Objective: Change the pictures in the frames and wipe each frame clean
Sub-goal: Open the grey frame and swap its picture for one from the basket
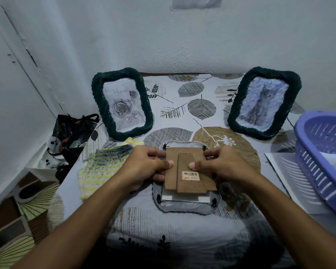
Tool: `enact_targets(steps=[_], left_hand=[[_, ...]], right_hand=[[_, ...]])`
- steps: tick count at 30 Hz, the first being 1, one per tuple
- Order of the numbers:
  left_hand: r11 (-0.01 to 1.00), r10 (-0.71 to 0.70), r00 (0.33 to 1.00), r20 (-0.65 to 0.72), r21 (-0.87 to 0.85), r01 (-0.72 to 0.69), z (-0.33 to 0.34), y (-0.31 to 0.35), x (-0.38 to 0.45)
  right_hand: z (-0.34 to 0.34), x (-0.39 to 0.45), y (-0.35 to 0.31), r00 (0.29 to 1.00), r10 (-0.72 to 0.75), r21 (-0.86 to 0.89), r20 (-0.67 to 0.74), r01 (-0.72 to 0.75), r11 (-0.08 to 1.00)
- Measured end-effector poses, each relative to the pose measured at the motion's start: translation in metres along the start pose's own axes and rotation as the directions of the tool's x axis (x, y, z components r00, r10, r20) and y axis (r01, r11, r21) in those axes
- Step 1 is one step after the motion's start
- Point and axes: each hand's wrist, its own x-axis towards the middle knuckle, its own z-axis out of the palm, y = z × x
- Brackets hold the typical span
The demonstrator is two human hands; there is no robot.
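A pale frame (186, 204) lies face down on the leaf-print bed sheet (182, 239), so its front is hidden. Both hands hold its brown backing board (189, 171) above it: the left hand (145, 167) pinches the left edge, the right hand (217, 166) the right edge, thumbs on top, fingers curled under and mostly out of sight. A barcode sticker (190, 175) on the board has red print too small to read. Two dark frames stand behind: the left one (122, 102) shows roses and faint writing beginning "Rose", the right one (264, 101) a blurred picture. A knitted cloth (103, 167) lies left; a purple basket (326, 152) is cut off at right.
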Motion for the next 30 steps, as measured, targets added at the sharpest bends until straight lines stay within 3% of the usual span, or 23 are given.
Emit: enact_targets(steps=[10,30], left_hand=[[0.984,0.043,0.998,0.04,0.17,-0.05,-0.002,0.005,-0.002],[0.882,0.055,0.998,0.034,0.467,-0.064,-0.002,0.01,0.003]], right_hand=[[0.0,-0.001,-0.007,1.0,-0.021,-0.276,0.003,0.021,0.961],[0.002,0.002,-0.009,0.999,-0.038,-0.454,0.019,0.043,0.89]])
